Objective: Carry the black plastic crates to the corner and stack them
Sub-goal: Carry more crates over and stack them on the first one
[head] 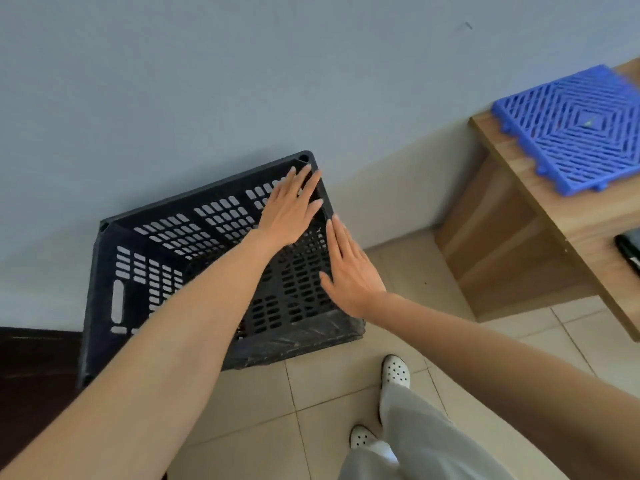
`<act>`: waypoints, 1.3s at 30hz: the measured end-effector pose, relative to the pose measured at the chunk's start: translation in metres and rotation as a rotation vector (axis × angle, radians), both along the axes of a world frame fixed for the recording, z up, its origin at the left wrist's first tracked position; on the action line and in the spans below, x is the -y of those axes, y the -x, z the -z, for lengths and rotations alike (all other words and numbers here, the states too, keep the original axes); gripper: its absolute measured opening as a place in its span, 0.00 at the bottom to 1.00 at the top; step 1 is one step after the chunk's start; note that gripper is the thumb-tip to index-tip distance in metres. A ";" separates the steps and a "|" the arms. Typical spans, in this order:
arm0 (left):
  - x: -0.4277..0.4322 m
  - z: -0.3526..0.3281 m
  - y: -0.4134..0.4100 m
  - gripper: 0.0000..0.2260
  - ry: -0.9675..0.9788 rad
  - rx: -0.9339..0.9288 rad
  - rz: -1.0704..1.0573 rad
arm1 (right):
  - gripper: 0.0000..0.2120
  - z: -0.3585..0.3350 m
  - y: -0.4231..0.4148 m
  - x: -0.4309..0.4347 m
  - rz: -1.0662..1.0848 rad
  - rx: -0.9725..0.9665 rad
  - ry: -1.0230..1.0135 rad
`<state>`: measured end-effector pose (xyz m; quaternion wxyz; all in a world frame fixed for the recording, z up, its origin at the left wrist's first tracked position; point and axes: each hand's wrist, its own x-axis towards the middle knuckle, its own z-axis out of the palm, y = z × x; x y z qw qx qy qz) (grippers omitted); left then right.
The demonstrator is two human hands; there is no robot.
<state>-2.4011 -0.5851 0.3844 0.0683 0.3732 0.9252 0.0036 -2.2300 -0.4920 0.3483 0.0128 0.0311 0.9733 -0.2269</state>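
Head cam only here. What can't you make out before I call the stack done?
Head view: whether more crates sit under the black crate; its walls hide that.
Its near-left corner, covered by the left forearm.
Whether the left hand and right hand press the rim or hover.
Dark object, cut by the right edge.

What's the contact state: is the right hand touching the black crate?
Cannot tell. The head view shows the right hand flat and open over the right rim of the black crate, but from above neither contact nor a gap shows.
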 end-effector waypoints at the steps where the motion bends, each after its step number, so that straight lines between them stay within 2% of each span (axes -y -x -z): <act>1: -0.009 0.003 0.009 0.27 0.031 0.041 -0.013 | 0.37 0.002 -0.001 0.001 0.009 -0.008 0.002; 5: -0.029 0.022 0.025 0.28 0.064 0.191 -0.075 | 0.37 0.007 0.000 0.003 0.028 -0.029 0.031; 11: -0.028 0.012 0.037 0.29 0.193 0.251 -0.070 | 0.42 0.000 0.000 0.000 -0.021 -0.002 0.151; 12: -0.027 0.008 0.038 0.28 0.167 0.288 -0.070 | 0.42 -0.001 0.002 -0.002 -0.026 0.015 0.200; 14: -0.018 0.005 0.036 0.28 -0.005 0.331 -0.117 | 0.39 -0.004 0.013 -0.011 -0.021 0.020 0.297; 17: 0.011 0.000 0.040 0.29 -0.232 0.294 -0.232 | 0.36 -0.017 0.062 -0.029 0.021 -0.009 0.325; 23: 0.102 -0.005 0.084 0.31 -0.115 0.171 -0.197 | 0.35 -0.025 0.172 -0.023 -0.057 0.091 0.038; 28: 0.136 0.007 0.107 0.38 0.076 0.166 -0.102 | 0.38 -0.006 0.185 -0.020 -0.096 0.080 -0.203; 31: 0.131 0.023 0.097 0.45 0.066 0.107 -0.133 | 0.42 -0.006 0.183 -0.018 -0.079 0.124 -0.307; 36: 0.134 0.013 0.109 0.46 0.091 0.223 -0.087 | 0.40 -0.032 0.199 -0.008 -0.006 0.220 -0.290; 39: 0.153 0.000 0.109 0.42 0.015 0.257 -0.049 | 0.38 -0.044 0.198 0.019 0.020 0.135 -0.244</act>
